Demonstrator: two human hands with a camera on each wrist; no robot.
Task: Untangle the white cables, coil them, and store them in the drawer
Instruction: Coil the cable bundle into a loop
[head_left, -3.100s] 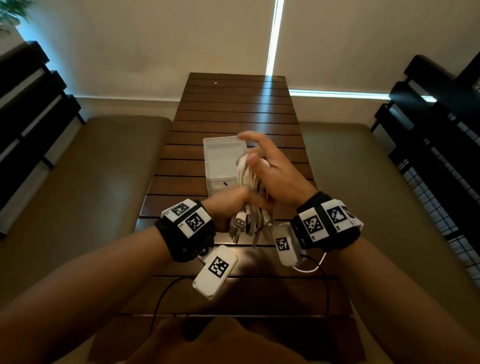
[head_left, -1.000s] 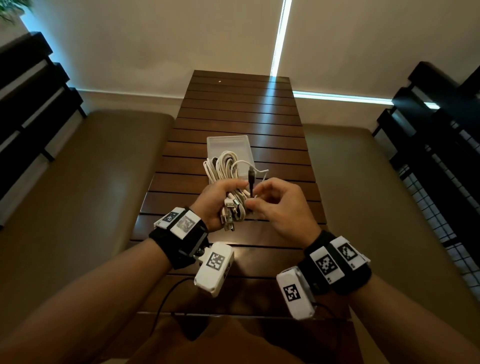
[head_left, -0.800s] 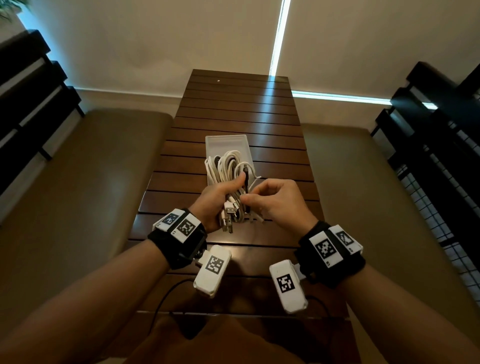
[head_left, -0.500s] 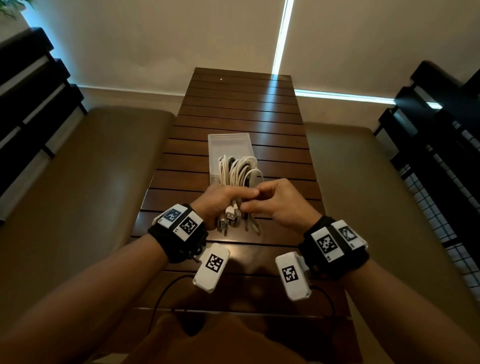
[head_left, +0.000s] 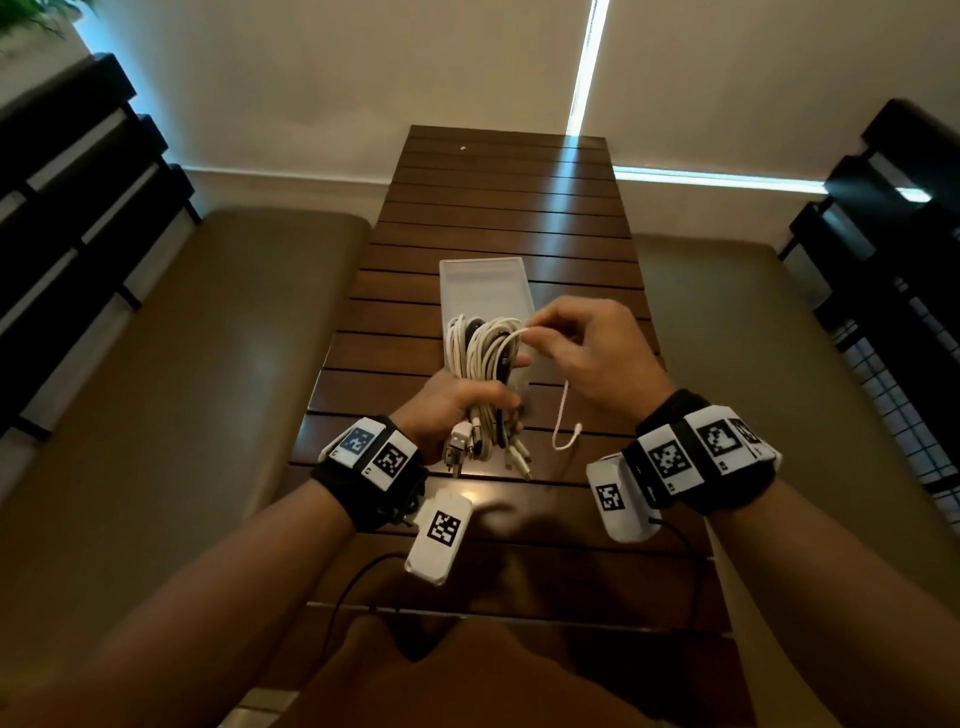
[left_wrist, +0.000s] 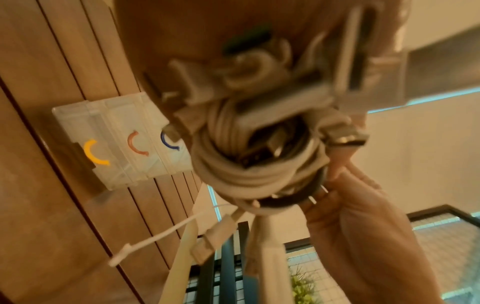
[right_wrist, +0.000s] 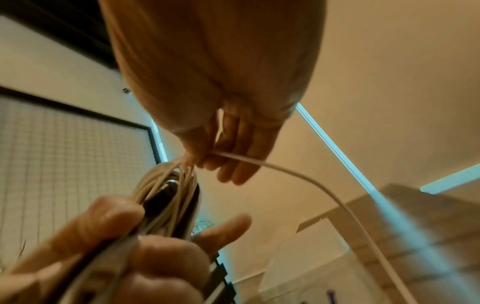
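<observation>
My left hand (head_left: 467, 405) grips a coiled bundle of white cables (head_left: 483, 348) around its middle, above the wooden table, with plugs hanging below the fist. My right hand (head_left: 540, 332) pinches one thin white cable (head_left: 563, 410) at the top of the loops; its loose end dangles toward the table. The right wrist view shows that pinch on the thin cable (right_wrist: 285, 168) next to the bundle (right_wrist: 166, 195). A clear plastic drawer box (head_left: 483, 280) lies just behind the bundle. From the left wrist, the drawer box (left_wrist: 122, 142) shows yellow, orange and blue handles.
The slatted wooden table (head_left: 509, 208) runs away from me to a pale wall. Brown cushioned benches (head_left: 208, 338) flank it on both sides. Dark railings stand at the far left and at the right (head_left: 893, 260). Black wrist leads trail over the near table edge.
My right hand has risen from the bundle's waist to the top of the loops. It drew one thin cable out, whose end now hangs free. The left hand keeps its grip.
</observation>
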